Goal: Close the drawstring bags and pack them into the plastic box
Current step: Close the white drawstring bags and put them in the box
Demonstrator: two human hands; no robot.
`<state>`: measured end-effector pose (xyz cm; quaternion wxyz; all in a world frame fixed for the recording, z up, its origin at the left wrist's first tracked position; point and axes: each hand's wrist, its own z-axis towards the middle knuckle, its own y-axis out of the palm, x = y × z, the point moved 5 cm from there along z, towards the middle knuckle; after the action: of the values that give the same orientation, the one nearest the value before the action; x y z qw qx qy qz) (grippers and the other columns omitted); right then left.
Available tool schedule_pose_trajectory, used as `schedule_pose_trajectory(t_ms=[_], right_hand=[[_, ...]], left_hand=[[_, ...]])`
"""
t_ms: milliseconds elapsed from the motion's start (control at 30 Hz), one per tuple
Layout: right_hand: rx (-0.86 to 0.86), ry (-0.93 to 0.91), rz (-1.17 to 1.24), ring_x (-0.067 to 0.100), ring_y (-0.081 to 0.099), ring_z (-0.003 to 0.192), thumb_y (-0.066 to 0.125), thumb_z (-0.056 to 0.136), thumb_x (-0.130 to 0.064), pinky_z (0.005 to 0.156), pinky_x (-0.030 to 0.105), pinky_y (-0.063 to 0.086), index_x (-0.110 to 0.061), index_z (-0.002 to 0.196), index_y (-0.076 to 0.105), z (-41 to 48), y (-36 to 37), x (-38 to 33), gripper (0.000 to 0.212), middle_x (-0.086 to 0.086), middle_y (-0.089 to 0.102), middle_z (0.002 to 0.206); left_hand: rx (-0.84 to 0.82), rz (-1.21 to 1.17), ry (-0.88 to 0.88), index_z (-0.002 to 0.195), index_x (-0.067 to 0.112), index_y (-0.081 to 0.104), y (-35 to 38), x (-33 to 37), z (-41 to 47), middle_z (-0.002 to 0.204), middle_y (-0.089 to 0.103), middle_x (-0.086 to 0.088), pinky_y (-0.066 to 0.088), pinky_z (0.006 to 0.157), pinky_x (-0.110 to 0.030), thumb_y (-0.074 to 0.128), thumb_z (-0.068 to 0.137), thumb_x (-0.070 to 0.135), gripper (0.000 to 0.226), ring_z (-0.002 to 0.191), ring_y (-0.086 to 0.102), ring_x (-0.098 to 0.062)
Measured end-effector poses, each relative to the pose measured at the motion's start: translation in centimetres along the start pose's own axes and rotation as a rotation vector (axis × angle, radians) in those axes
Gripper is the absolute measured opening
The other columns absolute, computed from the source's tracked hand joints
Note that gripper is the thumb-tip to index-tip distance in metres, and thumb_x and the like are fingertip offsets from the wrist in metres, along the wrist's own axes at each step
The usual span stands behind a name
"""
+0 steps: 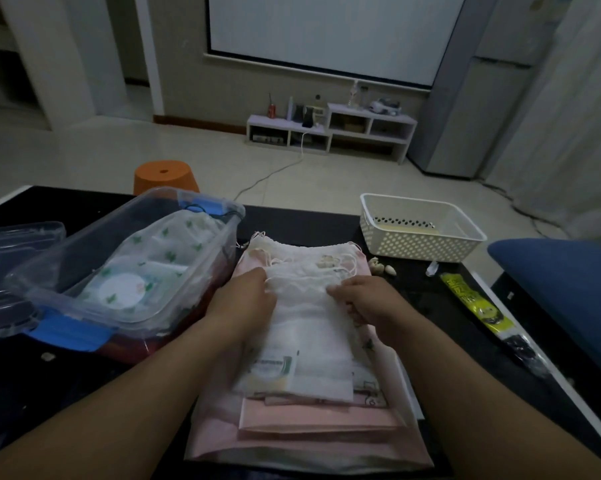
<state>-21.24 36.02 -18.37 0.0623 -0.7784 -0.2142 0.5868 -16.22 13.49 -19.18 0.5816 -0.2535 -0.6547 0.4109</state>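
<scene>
A stack of pale drawstring bags lies on the dark table in front of me, pink ones underneath. The top white translucent bag has a gathered mouth with thin cords. My left hand pinches the left side of that gathered mouth. My right hand pinches its right side. To the left stands a clear plastic box with blue clips, tilted. A white bag with green print lies inside it.
The clear box lid lies at the far left. A white perforated basket stands at the back right. Small shells and a yellow packet lie to the right. An orange stool stands beyond the table.
</scene>
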Motion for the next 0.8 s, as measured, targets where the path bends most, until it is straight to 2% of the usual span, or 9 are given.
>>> schedule_pose_trajectory(t_ms=[67, 133, 200, 267, 367, 467, 600, 733, 800], right_hand=[[-0.104, 0.078, 0.131, 0.014, 0.052, 0.061, 0.075, 0.095, -0.031, 0.06, 0.029, 0.038, -0.019, 0.094, 0.073, -0.7, 0.4, 0.0, 0.013, -0.005, 0.063, 0.065], [-0.183, 0.126, 0.238, 0.016, 0.065, 0.09, 0.07, 0.097, -0.039, 0.072, 0.032, 0.044, -0.023, 0.119, 0.072, -1.0, 0.6, 0.2, 0.028, -0.005, 0.076, 0.103], [-0.184, 0.079, 0.246, 0.019, 0.063, 0.104, 0.069, 0.098, -0.036, 0.078, 0.032, 0.045, -0.028, 0.128, 0.069, -1.1, 0.2, -0.1, 0.031, 0.001, 0.066, 0.133], [-0.177, 0.011, 0.249, 0.029, 0.065, 0.11, 0.071, 0.098, -0.028, 0.08, 0.035, 0.045, -0.034, 0.136, 0.064, -1.4, -0.6, -0.4, 0.039, 0.005, 0.06, 0.14], [-0.257, 0.009, 0.388, 0.04, 0.06, 0.129, 0.069, 0.099, -0.027, 0.099, 0.042, 0.047, -0.042, 0.148, 0.052, -1.9, -1.1, -0.4, 0.054, 0.002, 0.06, 0.143], [-0.246, 0.006, 0.548, 0.03, 0.063, 0.125, 0.061, 0.103, -0.017, 0.109, 0.051, 0.049, -0.029, 0.145, 0.057, -2.4, -0.6, -0.8, 0.043, 0.004, 0.064, 0.136], [-0.084, -0.011, 0.908, 0.02, 0.066, 0.095, 0.063, 0.098, 0.001, 0.086, 0.033, 0.056, -0.008, 0.125, 0.064, -2.2, -0.7, -1.6, 0.029, 0.01, 0.067, 0.108], [-0.054, 0.01, 1.162, 0.018, 0.064, 0.083, 0.061, 0.098, -0.003, 0.109, 0.035, 0.05, -0.002, 0.107, 0.061, -1.0, -2.2, -1.4, 0.008, 0.016, 0.064, 0.108], [-0.059, 0.047, 1.187, 0.017, 0.066, 0.072, 0.061, 0.098, -0.005, 0.094, 0.032, 0.059, 0.0, 0.097, 0.061, -0.9, -2.6, -1.1, 0.005, 0.014, 0.066, 0.093]], left_hand=[[0.015, 0.023, 0.048, 0.077, 0.018, 0.044, -0.5, 0.8, -0.2, 0.079, 0.055, 0.003, 0.038, 0.072, -0.036, 0.052, 0.1, 0.034, 0.03, 0.088, 0.059, -0.033], [0.017, -0.072, 0.088, 0.077, 0.016, 0.046, -1.0, 1.4, -0.4, 0.08, 0.06, -0.001, 0.038, 0.069, -0.036, 0.053, 0.102, 0.035, 0.032, 0.085, 0.059, -0.03], [0.011, -0.161, 0.115, 0.079, 0.016, 0.045, -1.4, 1.7, -0.5, 0.084, 0.06, -0.004, 0.037, 0.066, -0.036, 0.052, 0.103, 0.033, 0.031, 0.083, 0.057, -0.028], [-0.002, -0.198, 0.146, 0.079, 0.016, 0.042, -1.8, 1.9, -0.8, 0.084, 0.055, -0.003, 0.033, 0.062, -0.036, 0.049, 0.105, 0.033, 0.032, 0.08, 0.052, -0.024], [-0.012, -0.208, 0.185, 0.079, 0.016, 0.04, -2.4, 2.3, -1.3, 0.082, 0.049, 0.001, 0.027, 0.057, -0.024, 0.048, 0.108, 0.032, 0.034, 0.076, 0.045, -0.019], [-0.022, -0.189, 0.231, 0.081, 0.015, 0.043, -2.9, 3.0, -1.7, 0.082, 0.052, -0.001, 0.03, 0.058, -0.028, 0.048, 0.107, 0.036, 0.034, 0.075, 0.045, -0.019], [-0.049, -0.158, 0.276, 0.078, 0.02, 0.042, -3.0, 3.2, -1.9, 0.08, 0.054, -0.001, 0.04, 0.065, -0.038, 0.048, 0.106, 0.04, 0.035, 0.075, 0.051, -0.021], [-0.007, -0.093, 0.242, 0.079, 0.021, 0.045, -2.9, 2.3, -1.3, 0.082, 0.059, -0.001, 0.051, 0.081, -0.046, 0.045, 0.107, 0.038, 0.033, 0.08, 0.058, -0.023], [0.007, -0.082, 0.229, 0.082, 0.02, 0.049, -2.9, 1.8, -1.1, 0.083, 0.063, 0.0, 0.051, 0.086, -0.048, 0.044, 0.107, 0.037, 0.031, 0.082, 0.06, -0.023]])
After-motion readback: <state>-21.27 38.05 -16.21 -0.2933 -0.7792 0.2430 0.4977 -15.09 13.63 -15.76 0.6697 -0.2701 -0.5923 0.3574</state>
